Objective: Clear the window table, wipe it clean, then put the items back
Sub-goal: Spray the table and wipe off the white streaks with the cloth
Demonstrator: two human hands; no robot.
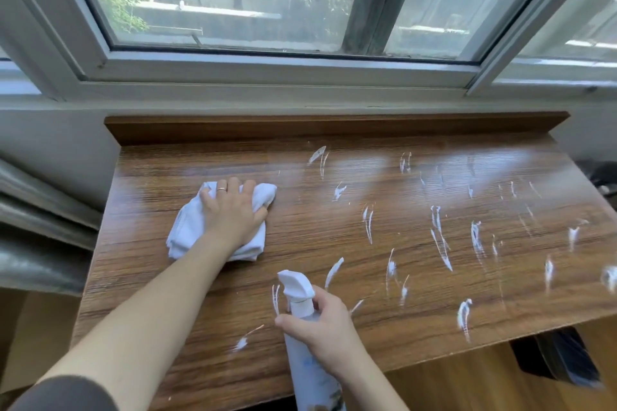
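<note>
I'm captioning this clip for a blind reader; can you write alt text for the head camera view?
A person's left hand presses a white cloth on a wooden table under a window, while the right hand grips a white spray bottle. White foam streaks cover the table's right side.

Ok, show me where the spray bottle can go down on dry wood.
Dry wood lies between the cloth and the table's near left edge, also along the back ledge. Foam streaks crowd everything right of the spray bottle.
</note>
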